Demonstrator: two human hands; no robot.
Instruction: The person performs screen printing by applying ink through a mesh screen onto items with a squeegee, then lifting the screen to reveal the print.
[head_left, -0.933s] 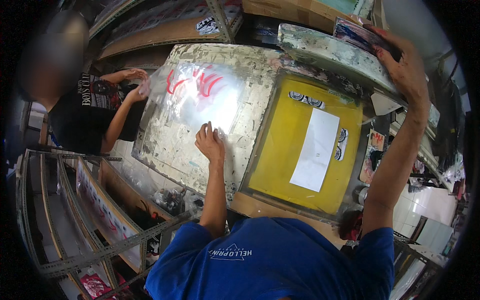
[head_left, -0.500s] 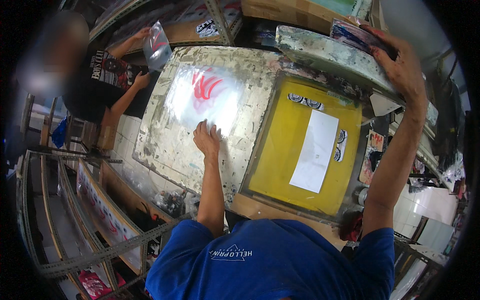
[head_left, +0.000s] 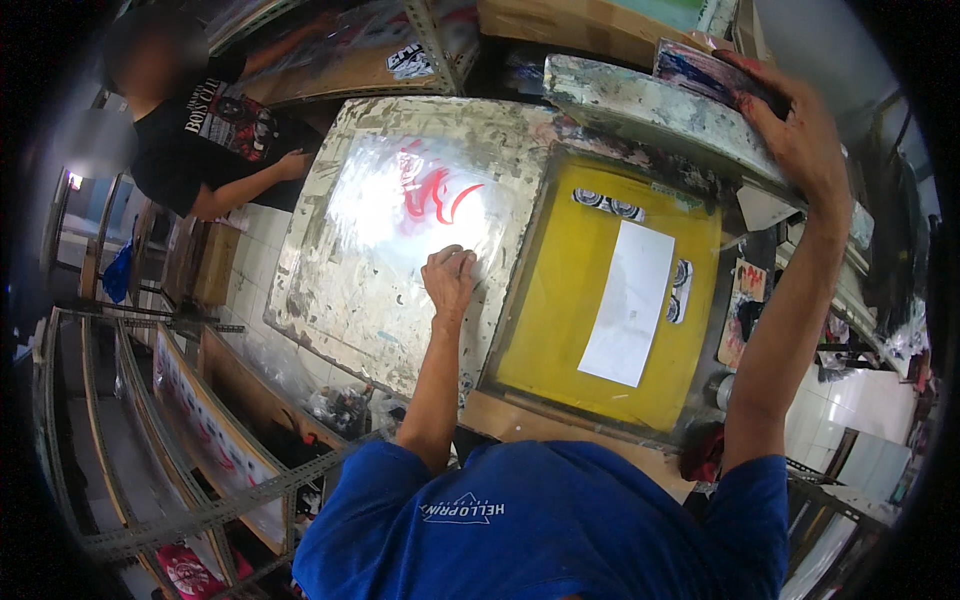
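Observation:
Clear plastic sheets (head_left: 410,190) with red brush-like marks lie stacked on the paint-flecked white tabletop (head_left: 310,290). At the near right corner of the stack, my left hand (head_left: 450,278) has its fingers closed in a pinch, seemingly on the edge of a sheet. At the far right, my right hand (head_left: 795,135) grips an ink-stained squeegee (head_left: 705,80), which rests by a long paint-smeared bar (head_left: 650,100). Below that bar is a yellow printing screen (head_left: 540,310). It carries a blank white paper strip (head_left: 628,305) and two dark-and-white printed patches (head_left: 608,204).
At the far left a co-worker in a black shirt (head_left: 190,150) reaches toward a shelf (head_left: 350,75). Metal racks with boards (head_left: 215,410) stand at the near left. A cardboard box (head_left: 580,35) is behind the table. A stained board (head_left: 742,310) sits right of the screen.
My left hand has moved right and its fingers have curled in. The red-marked top sheet has shifted and turned rightward. The co-worker's arm has moved to the shelf; their raised sheet is no longer visible.

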